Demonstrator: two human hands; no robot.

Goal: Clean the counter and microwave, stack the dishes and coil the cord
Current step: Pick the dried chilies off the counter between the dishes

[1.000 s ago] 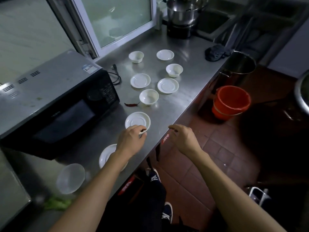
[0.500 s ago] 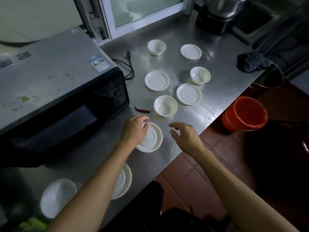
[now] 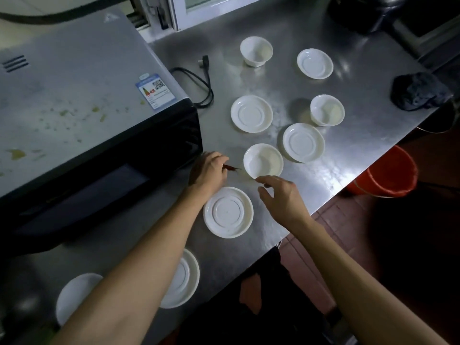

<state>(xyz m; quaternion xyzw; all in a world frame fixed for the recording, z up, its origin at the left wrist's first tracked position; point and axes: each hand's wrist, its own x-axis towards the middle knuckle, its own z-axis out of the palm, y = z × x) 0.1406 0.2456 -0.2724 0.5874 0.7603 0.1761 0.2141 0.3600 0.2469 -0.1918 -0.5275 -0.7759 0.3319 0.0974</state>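
Note:
Several white saucers and small bowls are scattered over the steel counter [image 3: 368,143]. My left hand [image 3: 207,170] reaches past the near saucer [image 3: 228,212] and pinches a dried red chili [image 3: 232,167] lying beside a bowl [image 3: 263,161]. My right hand [image 3: 280,195] hovers open just in front of that bowl, fingers loosely spread, holding nothing. The black microwave [image 3: 82,135] sits at the left with greenish stains on its grey top. Its black cord [image 3: 202,83] lies loose behind its right corner.
A dark cloth [image 3: 420,92] lies at the counter's right edge. An orange bucket [image 3: 390,171] stands on the tiled floor below. A dark pot [image 3: 358,13] stands at the back by the window. Another saucer [image 3: 184,280] and bowl [image 3: 74,295] sit under my left forearm.
My left hand has left the near saucer and moved forward onto the red chili. My right hand has moved forward over the counter toward the bowl. The view has tilted closer.

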